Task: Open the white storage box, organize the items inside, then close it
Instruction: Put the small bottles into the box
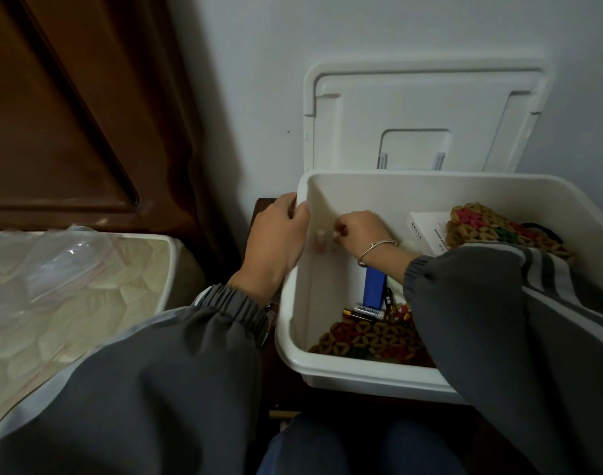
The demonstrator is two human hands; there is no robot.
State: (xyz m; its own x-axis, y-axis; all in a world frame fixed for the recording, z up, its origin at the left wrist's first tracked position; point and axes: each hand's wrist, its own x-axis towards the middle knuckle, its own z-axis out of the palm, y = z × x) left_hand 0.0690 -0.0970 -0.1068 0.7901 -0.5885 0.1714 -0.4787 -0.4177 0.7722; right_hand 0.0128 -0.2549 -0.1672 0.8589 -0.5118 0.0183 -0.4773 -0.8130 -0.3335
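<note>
The white storage box (361, 382) stands open, its lid (413, 108) propped on the wall beyond both hands. It seems best to keep the rim steadied while small pieces come clear of the woven mat (372, 341) and batteries (367, 310) below the right wrist. The left hand (276, 234) grips the box's left rim. The right hand (360, 233) reaches inside, fingertips pinching a small white piece (336, 234) I cannot identify.

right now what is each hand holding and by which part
The left hand grips the white plastic storage box by its left rim, near the far corner. The right hand pinches a small pale object inside it; which part cannot be told.
</note>
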